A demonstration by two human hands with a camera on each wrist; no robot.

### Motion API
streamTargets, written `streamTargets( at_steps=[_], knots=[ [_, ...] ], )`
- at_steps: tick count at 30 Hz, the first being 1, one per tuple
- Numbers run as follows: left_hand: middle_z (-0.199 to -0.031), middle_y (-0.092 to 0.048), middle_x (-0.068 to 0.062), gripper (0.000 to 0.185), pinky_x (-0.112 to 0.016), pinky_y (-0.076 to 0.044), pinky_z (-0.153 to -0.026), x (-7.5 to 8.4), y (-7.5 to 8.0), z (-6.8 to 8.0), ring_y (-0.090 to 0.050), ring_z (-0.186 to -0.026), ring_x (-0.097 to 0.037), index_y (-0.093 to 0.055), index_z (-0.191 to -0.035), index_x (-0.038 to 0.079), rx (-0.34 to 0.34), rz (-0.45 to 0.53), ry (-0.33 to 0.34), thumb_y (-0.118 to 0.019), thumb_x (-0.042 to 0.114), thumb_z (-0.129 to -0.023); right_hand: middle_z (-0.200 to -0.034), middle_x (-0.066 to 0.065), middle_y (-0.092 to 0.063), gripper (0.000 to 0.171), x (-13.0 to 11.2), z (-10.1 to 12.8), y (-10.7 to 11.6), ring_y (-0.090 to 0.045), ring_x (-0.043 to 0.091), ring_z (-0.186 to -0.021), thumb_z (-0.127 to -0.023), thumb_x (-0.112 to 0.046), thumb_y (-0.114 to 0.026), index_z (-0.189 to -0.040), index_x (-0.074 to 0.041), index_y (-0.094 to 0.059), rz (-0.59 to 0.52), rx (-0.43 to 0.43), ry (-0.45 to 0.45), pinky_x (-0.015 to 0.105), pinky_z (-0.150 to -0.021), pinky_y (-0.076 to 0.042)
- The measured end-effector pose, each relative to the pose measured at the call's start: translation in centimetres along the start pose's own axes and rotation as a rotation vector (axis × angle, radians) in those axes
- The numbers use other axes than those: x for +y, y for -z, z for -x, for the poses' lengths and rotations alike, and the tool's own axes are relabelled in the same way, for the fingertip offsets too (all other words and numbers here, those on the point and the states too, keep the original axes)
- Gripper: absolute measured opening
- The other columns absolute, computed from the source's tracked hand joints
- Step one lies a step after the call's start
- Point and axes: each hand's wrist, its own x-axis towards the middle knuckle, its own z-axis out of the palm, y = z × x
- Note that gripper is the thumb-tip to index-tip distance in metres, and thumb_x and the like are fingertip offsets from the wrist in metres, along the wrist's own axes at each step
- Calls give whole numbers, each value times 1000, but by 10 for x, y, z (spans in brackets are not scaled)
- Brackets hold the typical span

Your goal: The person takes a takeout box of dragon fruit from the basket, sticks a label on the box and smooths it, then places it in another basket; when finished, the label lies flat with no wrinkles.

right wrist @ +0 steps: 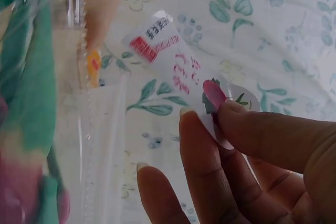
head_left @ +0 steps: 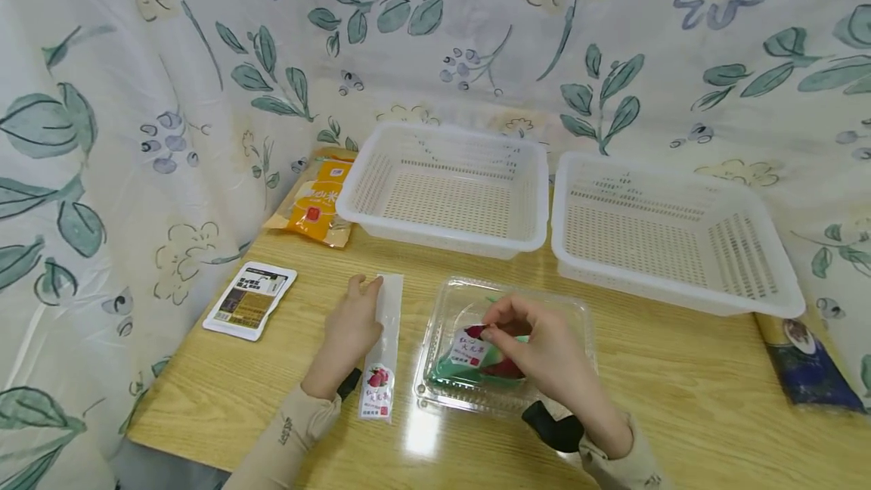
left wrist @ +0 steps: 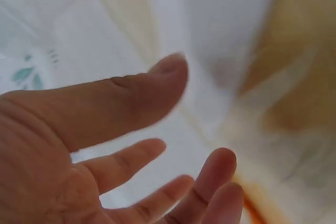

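My right hand (head_left: 553,345) pinches a white sticker label (head_left: 468,348) between thumb and index finger, above a clear plastic box (head_left: 435,312). Red lettering and a dragon fruit picture show on the label (right wrist: 181,72) in the right wrist view. Green and dark pink contents (right wrist: 31,87) show through the box's clear wall; their kind is hard to make out. To the left of the box, my left hand (head_left: 349,327) lies beside a long backing strip (head_left: 390,312), its fingers near the upper part. A similar sticker (head_left: 376,392) is at the strip's near end. In the left wrist view, the thumb (left wrist: 131,100) and fingers are apart.
Two white perforated baskets (head_left: 442,237) (head_left: 670,295) stand side by side at the back. An orange food bag (head_left: 316,203) lies left of them, and a white pouch (head_left: 250,301) lies nearer. A dark blue packet (head_left: 810,369) is at the right. Floral curtain (head_left: 435,44) hangs behind.
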Motion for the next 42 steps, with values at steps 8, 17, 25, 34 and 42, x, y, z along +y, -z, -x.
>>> streamTargets(
  at_steps=[8,17,25,34,42],
  knots=[
    [-116,-68,-8,55,-37,-57,-82,49,34,10,-67,-100,-26,-61,-126,11,265,-160,-598,-80,5,-74,-81,9,-68,12,23,-17,27,-63,8,-67,-83,-2,-72,-92,1,-64,-124,-167,-160,22,-58,-53],
    [-110,-70,5,29,-26,-53,-88,107,44,6,-65,-100,-14,-67,-115,23,616,-393,-1285,-68,18,-86,-85,9,-67,15,40,-27,48,-65,10,-76,-86,-1,-67,-97,6,-59,-227,-292,-234,26,-70,-57],
    [-86,-68,14,12,-24,-51,-87,122,19,1,-65,-91,-8,-62,-78,23,667,-397,-1405,-69,28,-86,-85,10,-70,11,51,-21,43,-64,12,-75,-85,-1,-68,-94,0,-62,-72,-242,-241,26,-65,-55],
    [-87,-71,13,10,-23,-52,-86,121,3,9,-66,-87,-8,-62,-82,21,543,-425,-1351,-70,26,-85,-78,-1,-72,16,42,-14,25,-62,6,-67,-79,-5,-75,-88,-14,-65,346,-119,-111,20,-56,-48],
    [-84,-71,12,11,-24,-52,-86,118,-5,8,-66,-82,-7,-60,-80,20,559,-415,-1353,-68,23,-87,-72,-3,-68,22,35,-14,17,-54,7,-54,-71,-7,-82,-84,-14,-65,646,-49,70,20,-48,-39]
  ],
)
